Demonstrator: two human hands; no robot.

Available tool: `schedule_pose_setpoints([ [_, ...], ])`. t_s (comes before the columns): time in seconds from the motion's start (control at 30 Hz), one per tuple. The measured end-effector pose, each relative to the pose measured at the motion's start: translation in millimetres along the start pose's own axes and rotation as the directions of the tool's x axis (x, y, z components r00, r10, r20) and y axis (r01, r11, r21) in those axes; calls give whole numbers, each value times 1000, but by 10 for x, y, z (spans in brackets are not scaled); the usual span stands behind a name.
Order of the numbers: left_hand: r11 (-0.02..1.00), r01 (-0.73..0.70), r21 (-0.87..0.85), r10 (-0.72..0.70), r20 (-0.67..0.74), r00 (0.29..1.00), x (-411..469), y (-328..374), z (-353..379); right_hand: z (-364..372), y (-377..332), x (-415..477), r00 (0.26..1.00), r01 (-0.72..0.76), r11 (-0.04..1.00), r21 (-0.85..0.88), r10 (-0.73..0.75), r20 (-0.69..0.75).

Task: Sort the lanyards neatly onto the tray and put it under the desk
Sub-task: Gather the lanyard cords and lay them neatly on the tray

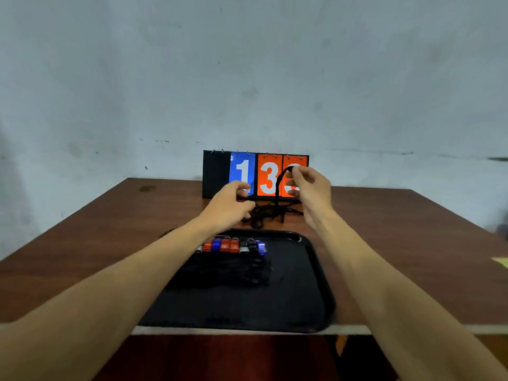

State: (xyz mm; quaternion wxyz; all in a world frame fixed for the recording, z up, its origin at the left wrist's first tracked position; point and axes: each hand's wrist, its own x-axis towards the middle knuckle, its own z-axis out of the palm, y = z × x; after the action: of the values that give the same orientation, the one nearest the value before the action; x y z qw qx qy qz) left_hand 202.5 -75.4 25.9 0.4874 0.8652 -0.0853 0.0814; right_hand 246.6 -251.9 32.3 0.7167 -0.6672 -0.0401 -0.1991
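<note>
A black tray (302,306) lies at the near edge of the brown desk (412,243). On its far left part sits a row of folded black lanyards (233,268) with red, blue, white and black clips. Behind the tray lies a tangled heap of loose black lanyards (264,214). My right hand (310,188) pinches one black lanyard strap (279,188) and holds it up above the heap. At the heap's left side is my left hand (231,207), its fingers curled; whether it holds a strap is hidden.
A flip scoreboard (242,174) showing a blue 1 and orange digits stands against the wall behind the heap. A yellow scrap (501,262) lies at the desk's right edge. Bare desk top extends left and right of the tray.
</note>
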Motion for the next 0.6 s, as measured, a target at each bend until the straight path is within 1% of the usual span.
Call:
schedule_pose_setpoints([
  [0.07, 998, -43, 43, 42, 17, 999, -15, 103, 72, -17, -127, -53, 998, 9, 997, 72, -14, 68],
  [0.13, 997, -77, 30, 76, 57, 996, -22, 209, 132, -23, -255, -96, 992, 5, 986, 167, -26, 126],
  [0.23, 997, -61, -39, 66, 138, 988, 10, 351, 172, -59, -448, -125, 980, -25, 927, 374, -51, 192],
  [0.3, 996, -87, 14, 84, 169, 982, 48, 414, 189, -102, -555, -150, 967, -41, 879, 475, -85, 240],
  [0.37, 993, -108, 36, 100, 180, 978, 60, 461, 241, -156, -630, -178, 959, -45, 851, 524, -110, 262],
  [0.43, 993, -113, -21, 115, 160, 980, 32, 502, 310, -223, -671, -210, 967, -40, 843, 537, -103, 233],
  [0.5, 985, -112, -129, 130, 135, 982, -7, 532, 344, -282, -659, -220, 984, -23, 855, 518, -72, 163],
  [0.6, 954, -142, -264, 169, 79, 982, -70, 627, 232, -309, -533, -204, 1000, 4, 912, 410, -9, 11],
])
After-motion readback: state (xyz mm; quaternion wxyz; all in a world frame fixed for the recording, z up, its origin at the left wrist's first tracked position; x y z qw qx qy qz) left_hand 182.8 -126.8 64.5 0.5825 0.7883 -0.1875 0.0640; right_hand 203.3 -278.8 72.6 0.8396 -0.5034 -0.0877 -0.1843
